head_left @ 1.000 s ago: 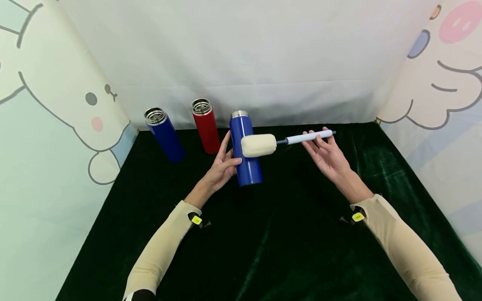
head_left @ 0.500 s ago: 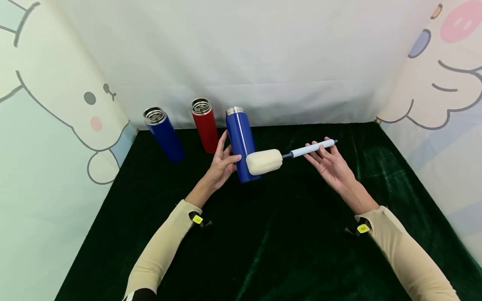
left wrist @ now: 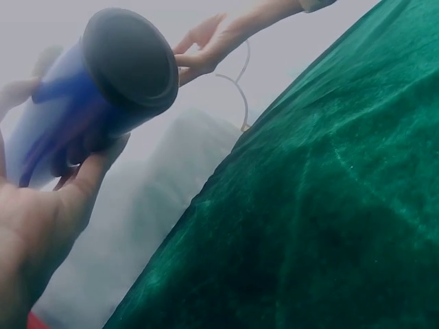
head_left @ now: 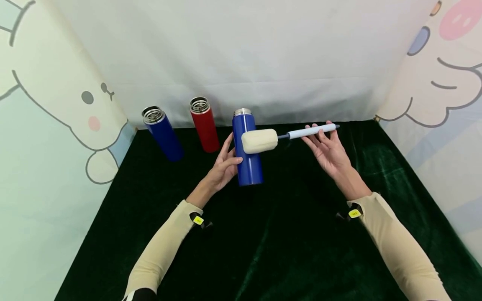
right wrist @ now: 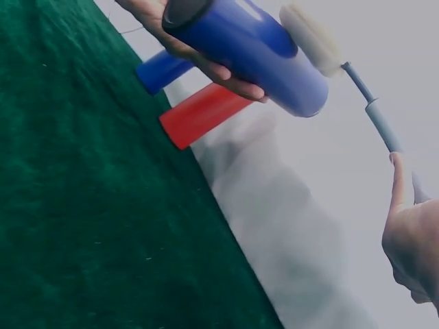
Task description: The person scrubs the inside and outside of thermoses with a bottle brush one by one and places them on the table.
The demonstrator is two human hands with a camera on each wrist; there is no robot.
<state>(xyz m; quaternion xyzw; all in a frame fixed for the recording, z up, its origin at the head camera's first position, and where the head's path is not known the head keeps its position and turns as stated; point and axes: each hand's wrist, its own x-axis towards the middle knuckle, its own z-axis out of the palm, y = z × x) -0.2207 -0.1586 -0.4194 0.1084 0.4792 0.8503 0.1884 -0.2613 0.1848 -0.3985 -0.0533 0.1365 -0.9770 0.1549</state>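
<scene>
Head view: gripping blue bottle (head_left: 250, 170) in left hand (head_left: 223, 168), pinching brush (head_left: 295, 133) in right hand (head_left: 330, 152), now higher along the bottle, apparently mid-rub.

A red bottle (head_left: 206, 130) and, to its left, a blue bottle (head_left: 166, 138) are stood upright, metal mouths (head_left: 200, 107) open, on a dark green cloth (head_left: 297, 234). Behind them a white sheet (head_left: 241, 46) is hung — faintly creased — and pale cartoon animals (head_left: 60, 79) are printed on the left wall (head_left: 34, 209) and the right wall (head_left: 452, 175).
</scene>
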